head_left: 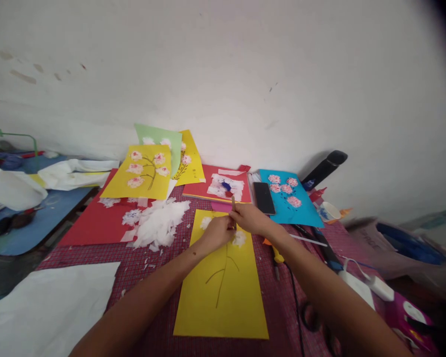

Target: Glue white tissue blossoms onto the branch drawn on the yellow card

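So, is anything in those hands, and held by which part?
The right hand pinches a slim brown stick just below its exposed upper end; whether the left hand grips it too cannot be told.

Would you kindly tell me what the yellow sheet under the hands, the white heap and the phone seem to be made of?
Yellow sheet: probably card or thick paper, matte, as it lies flat with straight edges. White heap: likely tissue or thin paper, dull, judging by its ragged scraps. Phone: perhaps glass-fronted; dark, smooth face.

Three yellow sheets (pixel 240 297) (pixel 148 171) (pixel 194 158) — two hands (pixel 220 232) (pixel 250 218) (and one phone (pixel 263 198)).
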{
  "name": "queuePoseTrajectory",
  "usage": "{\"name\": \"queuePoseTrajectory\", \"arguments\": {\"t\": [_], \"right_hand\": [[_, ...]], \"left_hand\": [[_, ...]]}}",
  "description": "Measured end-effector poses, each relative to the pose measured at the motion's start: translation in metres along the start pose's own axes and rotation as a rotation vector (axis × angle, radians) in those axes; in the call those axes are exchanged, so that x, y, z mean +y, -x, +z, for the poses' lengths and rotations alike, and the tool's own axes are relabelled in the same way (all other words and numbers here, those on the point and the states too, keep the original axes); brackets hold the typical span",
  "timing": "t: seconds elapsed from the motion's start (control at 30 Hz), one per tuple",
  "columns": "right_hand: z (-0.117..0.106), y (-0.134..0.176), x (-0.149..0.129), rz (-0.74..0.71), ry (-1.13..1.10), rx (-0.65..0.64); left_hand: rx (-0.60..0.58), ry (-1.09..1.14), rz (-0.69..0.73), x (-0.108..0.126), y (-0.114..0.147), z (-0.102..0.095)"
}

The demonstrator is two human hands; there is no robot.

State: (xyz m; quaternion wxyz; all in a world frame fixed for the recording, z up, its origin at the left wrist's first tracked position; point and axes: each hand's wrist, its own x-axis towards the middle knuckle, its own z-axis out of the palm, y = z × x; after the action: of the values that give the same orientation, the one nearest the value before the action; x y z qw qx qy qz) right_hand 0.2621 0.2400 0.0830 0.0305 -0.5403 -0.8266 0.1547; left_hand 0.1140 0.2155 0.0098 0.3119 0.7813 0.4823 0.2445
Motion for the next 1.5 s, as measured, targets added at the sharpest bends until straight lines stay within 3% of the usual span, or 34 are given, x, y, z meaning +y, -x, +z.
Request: {"name": "queuePoseTrajectory", "arguments": {"t": [0.73, 1.33, 1.5], "right_hand": [[0.015, 0.011, 0.011, -0.041, -0.070, 0.049], [0.011, 0.018, 0.011, -0.014, -0.183, 0.213], [0.008, 0.021, 0.012, -0.016, -0.197, 0.257]], "left_hand": [[-0.050, -0.056, 0.044, -0.001, 0.000, 0.002], [-0.079, -0.094, 0.087, -0.002, 0.001, 0.005], [-0.075, -0.112, 0.094, 0.005, 0.003, -0.002]]}}
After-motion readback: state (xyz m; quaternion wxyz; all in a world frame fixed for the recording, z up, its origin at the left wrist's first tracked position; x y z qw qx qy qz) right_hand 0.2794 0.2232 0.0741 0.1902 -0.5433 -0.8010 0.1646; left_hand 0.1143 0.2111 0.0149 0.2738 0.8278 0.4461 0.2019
